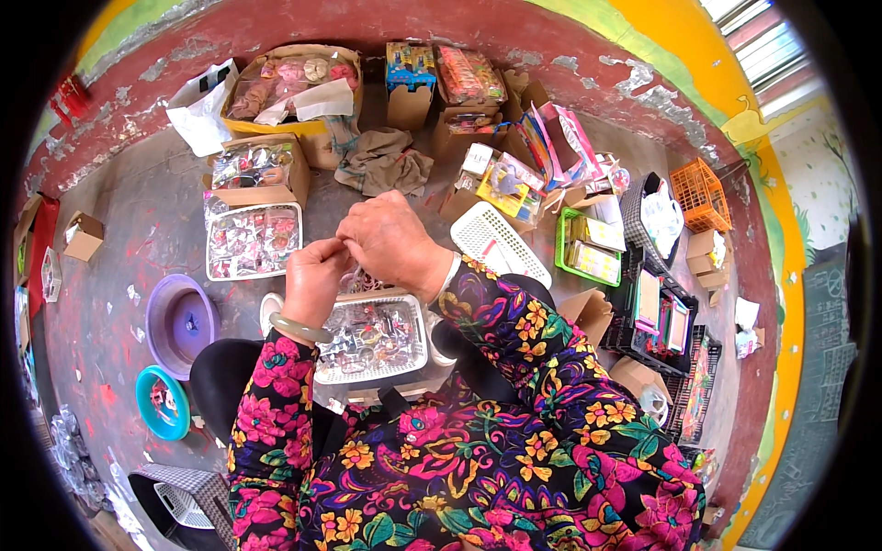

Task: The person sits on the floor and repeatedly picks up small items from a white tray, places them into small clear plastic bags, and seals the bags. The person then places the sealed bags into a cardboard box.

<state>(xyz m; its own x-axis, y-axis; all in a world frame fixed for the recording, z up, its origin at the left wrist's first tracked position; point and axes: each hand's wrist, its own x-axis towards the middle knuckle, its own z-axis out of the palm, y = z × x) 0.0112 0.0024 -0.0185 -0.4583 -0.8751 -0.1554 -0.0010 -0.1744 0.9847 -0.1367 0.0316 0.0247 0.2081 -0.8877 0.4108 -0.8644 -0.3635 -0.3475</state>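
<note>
Seemingly, fine pinching is being done near the white plastic basket by left hand and right hand, fingers together, anything held indiscernible, and steadiness is called for next.

To the left, a purple basin just beyond a turquoise basin; far off, a crumpled brown cloth; to the far right, an orange crate.

From close above and behind the central white basket, one head-worn fisheye camera looks downward and ahead, past the basket to the wall.
</note>
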